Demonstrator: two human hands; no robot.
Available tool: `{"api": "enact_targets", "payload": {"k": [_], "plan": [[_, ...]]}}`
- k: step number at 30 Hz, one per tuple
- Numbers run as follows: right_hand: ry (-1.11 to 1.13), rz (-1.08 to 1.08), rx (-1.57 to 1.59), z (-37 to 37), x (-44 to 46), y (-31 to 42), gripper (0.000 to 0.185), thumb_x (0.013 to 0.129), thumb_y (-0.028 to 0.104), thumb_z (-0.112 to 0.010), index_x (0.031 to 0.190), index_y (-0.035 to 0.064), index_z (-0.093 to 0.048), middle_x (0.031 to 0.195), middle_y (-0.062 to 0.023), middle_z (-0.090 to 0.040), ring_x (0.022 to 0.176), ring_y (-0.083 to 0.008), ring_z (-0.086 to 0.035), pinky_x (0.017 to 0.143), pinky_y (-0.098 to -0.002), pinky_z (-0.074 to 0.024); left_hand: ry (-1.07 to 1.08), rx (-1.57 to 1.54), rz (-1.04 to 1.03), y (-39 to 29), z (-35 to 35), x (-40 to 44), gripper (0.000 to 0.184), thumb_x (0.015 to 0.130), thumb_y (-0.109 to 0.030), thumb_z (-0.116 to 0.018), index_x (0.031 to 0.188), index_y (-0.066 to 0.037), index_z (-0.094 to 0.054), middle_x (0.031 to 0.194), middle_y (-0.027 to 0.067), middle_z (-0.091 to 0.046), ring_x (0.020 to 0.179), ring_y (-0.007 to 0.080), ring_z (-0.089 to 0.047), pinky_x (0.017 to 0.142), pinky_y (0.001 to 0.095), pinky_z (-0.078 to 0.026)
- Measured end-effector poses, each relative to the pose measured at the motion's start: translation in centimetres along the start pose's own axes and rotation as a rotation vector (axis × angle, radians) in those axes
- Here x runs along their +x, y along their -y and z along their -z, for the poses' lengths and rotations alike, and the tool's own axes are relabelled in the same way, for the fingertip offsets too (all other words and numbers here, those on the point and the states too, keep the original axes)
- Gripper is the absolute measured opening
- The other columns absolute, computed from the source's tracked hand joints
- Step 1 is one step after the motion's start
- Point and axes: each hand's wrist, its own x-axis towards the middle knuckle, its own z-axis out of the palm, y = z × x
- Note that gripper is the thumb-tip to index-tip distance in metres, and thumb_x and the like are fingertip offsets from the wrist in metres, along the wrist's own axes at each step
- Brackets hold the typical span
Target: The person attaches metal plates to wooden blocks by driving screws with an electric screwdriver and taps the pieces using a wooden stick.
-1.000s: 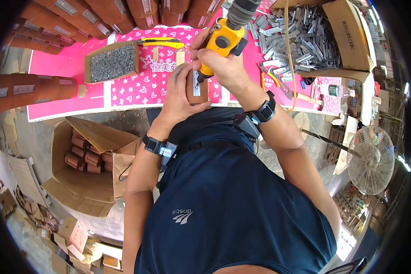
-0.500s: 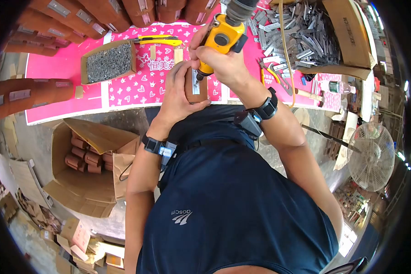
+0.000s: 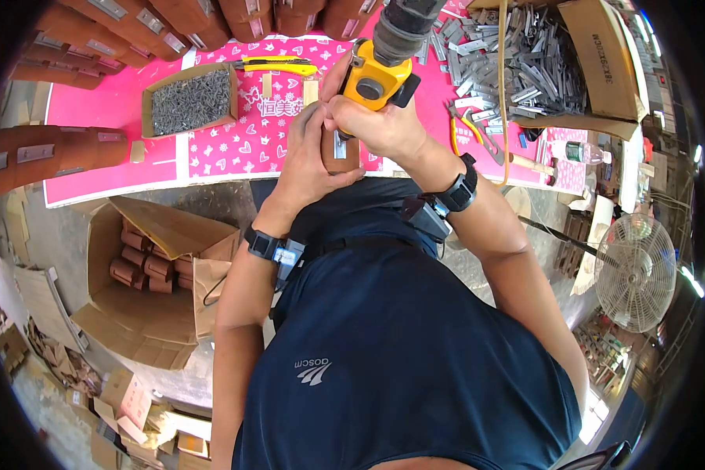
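Observation:
My right hand (image 3: 387,128) is wrapped around a yellow and black power drill (image 3: 374,84), its nose pointing down toward the work. Below it, a brown curved piece (image 3: 344,162) lies at the front edge of the pink-covered table. A narrow metal plate (image 3: 340,147) sits on that piece, and the drill tip is over the plate's far part, where fingers partly hide it. My left hand (image 3: 309,157) grips the brown piece from the left, its thumb along the near end. The fingertips of both hands meet beside the drill's nose.
A box of screws (image 3: 192,106) and a yellow utility knife (image 3: 278,66) lie to the left. Metal plates (image 3: 524,66) are heaped at right beside pliers (image 3: 470,129), a hammer (image 3: 534,166) and a bottle (image 3: 587,153). Brown pieces (image 3: 51,157) stand at left. A hose (image 3: 503,102) hangs down.
My right hand has brought the drill a little lower and nearer to me, over the plate. My left hand keeps its hold on the brown piece. The whole view has shifted slightly.

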Motion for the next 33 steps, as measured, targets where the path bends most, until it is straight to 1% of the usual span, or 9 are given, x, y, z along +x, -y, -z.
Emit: {"api": "enact_targets", "payload": {"k": [4,6,10,14,17,21,23,30,33], "plan": [[-0.012,0.002,0.008,-0.3,-0.1,0.5,0.014,0.082,-0.001,-0.067,0.095,0.0029,-0.062,0.081,-0.0058,-0.067,0.072,-0.0126,-0.068,0.068,-0.0291,-0.0578,-0.006,0.007,-0.007,-0.2,0.0,0.1,0.112,0.059,-0.029,-0.096,0.149,-0.005,-0.034,0.145,0.0221,-0.04,0.138,0.0418,-0.038,0.115,0.0501,-0.037],[-0.021,0.053,-0.024,-0.3,-0.2,0.4,0.013,0.082,0.0,-0.067,0.094,0.0029,-0.061,0.08,-0.0059,-0.066,0.071,-0.0136,-0.068,0.068,-0.0293,-0.0575,-0.039,0.01,-0.042,-0.2,0.0,0.1,0.112,0.058,-0.029,-0.096,0.149,-0.006,-0.035,0.145,0.0218,-0.04,0.138,0.0417,-0.038,0.115,0.05,-0.036],[-0.027,-0.013,0.012,-0.1,0.2,0.7,0.013,0.081,-0.001,-0.067,0.092,0.0024,-0.061,0.078,-0.0064,-0.066,0.069,-0.0148,-0.068,0.066,-0.0295,-0.0567,-0.001,-0.02,-0.007,-0.2,0.1,0.2,0.112,0.058,-0.028,-0.096,0.149,-0.006,-0.035,0.145,0.0212,-0.04,0.138,0.0415,-0.038,0.116,0.0503,-0.036],[-0.046,-0.05,0.132,0.8,0.9,0.0,0.011,0.08,-0.004,-0.064,0.09,-0.0001,-0.062,0.075,-0.0085,-0.066,0.066,-0.018,-0.068,0.062,-0.0303,-0.0552,-0.031,-0.044,0.003,-0.8,0.3,0.2,0.114,0.057,-0.028,-0.097,0.15,-0.007,-0.034,0.146,0.0203,-0.039,0.138,0.0415,-0.038,0.116,0.0506,-0.035],[-0.06,-0.033,0.155,1.5,1.2,-0.6,0.009,0.083,0.001,-0.06,0.091,-0.001,-0.062,0.073,-0.0109,-0.065,0.064,-0.0201,-0.067,0.061,-0.0322,-0.0553,-0.025,-0.051,0.011,-0.7,0.4,0.2,0.116,0.056,-0.028,-0.097,0.151,-0.007,-0.034,0.146,0.02,-0.039,0.138,0.0414,-0.037,0.117,0.0507,-0.035],[-0.042,-0.052,0.23,2.2,1.0,-1.4,0.01,0.084,0.002,-0.059,0.093,-0.0005,-0.06,0.073,-0.0118,-0.065,0.064,-0.0211,-0.067,0.063,-0.0344,-0.0553,-0.021,-0.07,-0.015,-0.5,0.3,0.4,0.117,0.056,-0.03,-0.098,0.151,-0.007,-0.034,0.146,0.0199,-0.038,0.138,0.0413,-0.036,0.117,0.0508,-0.035],[-0.079,-0.058,0.331,2.3,0.8,-1.8,0.011,0.084,0.003,-0.059,0.094,0.0,-0.059,0.073,-0.0123,-0.064,0.065,-0.0218,-0.065,0.065,-0.0357,-0.055,-0.011,-0.078,-0.008,-0.4,0.3,0.4,0.117,0.056,-0.03,-0.099,0.151,-0.007,-0.034,0.147,0.0198,-0.038,0.138,0.0413,-0.037,0.116,0.0509,-0.035],[-0.068,-0.11,0.27,1.4,0.1,-0.7,0.011,0.084,0.002,-0.059,0.095,0.0009,-0.059,0.075,-0.011,-0.063,0.067,-0.0208,-0.064,0.067,-0.0352,-0.0544,-0.016,-0.051,-0.018,-0.2,0.2,0.4,0.119,0.055,-0.031,-0.099,0.151,-0.007,-0.034,0.147,0.0193,-0.039,0.137,0.041,-0.038,0.115,0.0513,-0.036],[-0.004,-0.083,0.2,1.3,-0.3,-0.7,0.013,0.082,0.002,-0.06,0.095,0.001,-0.058,0.076,-0.0108,-0.063,0.068,-0.0201,-0.064,0.068,-0.0346,-0.0539,-0.026,-0.011,-0.047,-0.1,0.1,0.4,0.12,0.054,-0.032,-0.1,0.151,-0.006,-0.034,0.146,0.0195,-0.039,0.137,0.0409,-0.038,0.114,0.0511,-0.037]]}}
